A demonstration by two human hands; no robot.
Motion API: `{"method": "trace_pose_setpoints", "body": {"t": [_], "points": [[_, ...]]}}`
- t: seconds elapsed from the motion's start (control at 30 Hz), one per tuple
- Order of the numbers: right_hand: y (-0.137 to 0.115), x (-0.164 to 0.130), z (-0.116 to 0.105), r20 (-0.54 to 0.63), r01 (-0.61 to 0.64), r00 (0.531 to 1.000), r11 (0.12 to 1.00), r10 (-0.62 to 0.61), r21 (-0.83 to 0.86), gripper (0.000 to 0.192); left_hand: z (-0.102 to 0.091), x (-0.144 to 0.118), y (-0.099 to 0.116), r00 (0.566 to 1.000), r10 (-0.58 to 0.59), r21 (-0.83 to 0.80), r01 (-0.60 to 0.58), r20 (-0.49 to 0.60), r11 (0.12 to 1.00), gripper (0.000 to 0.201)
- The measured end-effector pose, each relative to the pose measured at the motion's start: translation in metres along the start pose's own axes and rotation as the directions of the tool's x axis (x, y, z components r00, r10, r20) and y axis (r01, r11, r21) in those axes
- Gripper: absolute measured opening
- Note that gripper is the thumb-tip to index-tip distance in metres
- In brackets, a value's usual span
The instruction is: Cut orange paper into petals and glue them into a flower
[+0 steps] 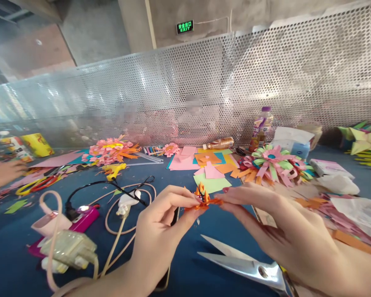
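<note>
At the far left edge, another person's hand (1, 173) rests near loop-handled scissors (37, 184) and paper scraps. A yellow glue gun (116, 170) lies beside a finished pink paper flower (109, 150), and a magenta device (83, 218) sits among tangled cables (123, 206) with a charger block (69, 247), all pushed off to the side of the blue tabletop (210, 235).

At centre, the left hand (160, 231) pinches one end of a small orange paper piece (202, 200) between thumb and fingertips, closed firmly on it. The right hand (284, 231) meets it from the other side, fingertips pressed to the same piece. The two-handed grip holds the fringed orange piece up off the table, in front of the person, apparently so its cut tips can be shaped.

Open steel scissors (244, 264) lie on the table just beneath the right hand, within easy reach. Behind are loose coloured paper sheets (204, 165), a pink-and-green paper flower (273, 163), a drink bottle (261, 130) and a tissue pack (292, 142), against a perforated metal screen (266, 82).
</note>
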State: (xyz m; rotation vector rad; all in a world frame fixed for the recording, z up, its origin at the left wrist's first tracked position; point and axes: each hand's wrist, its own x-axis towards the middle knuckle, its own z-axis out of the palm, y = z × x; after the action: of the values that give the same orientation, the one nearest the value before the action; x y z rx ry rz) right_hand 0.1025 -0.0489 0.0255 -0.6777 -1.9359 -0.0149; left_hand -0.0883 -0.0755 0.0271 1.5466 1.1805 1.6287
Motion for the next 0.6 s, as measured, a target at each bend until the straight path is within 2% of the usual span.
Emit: {"method": "trace_pose_setpoints", "body": {"t": [0.3,0.6], "points": [[-0.0023,-0.005,-0.0004,-0.028,0.005,1.0,0.999,-0.004,0.034,0.037,-0.002,-0.0018,-0.0014,1.0,0.007,0.005,-0.007,0.023,1.0,0.003],[0.0014,-0.0035,0.001,0.003,0.03,1.0,0.993,-0.03,0.116,0.039,-0.0011,-0.0025,0.0007,1.0,-0.025,-0.012,0.025,-0.015,1.0,0.005]]}}
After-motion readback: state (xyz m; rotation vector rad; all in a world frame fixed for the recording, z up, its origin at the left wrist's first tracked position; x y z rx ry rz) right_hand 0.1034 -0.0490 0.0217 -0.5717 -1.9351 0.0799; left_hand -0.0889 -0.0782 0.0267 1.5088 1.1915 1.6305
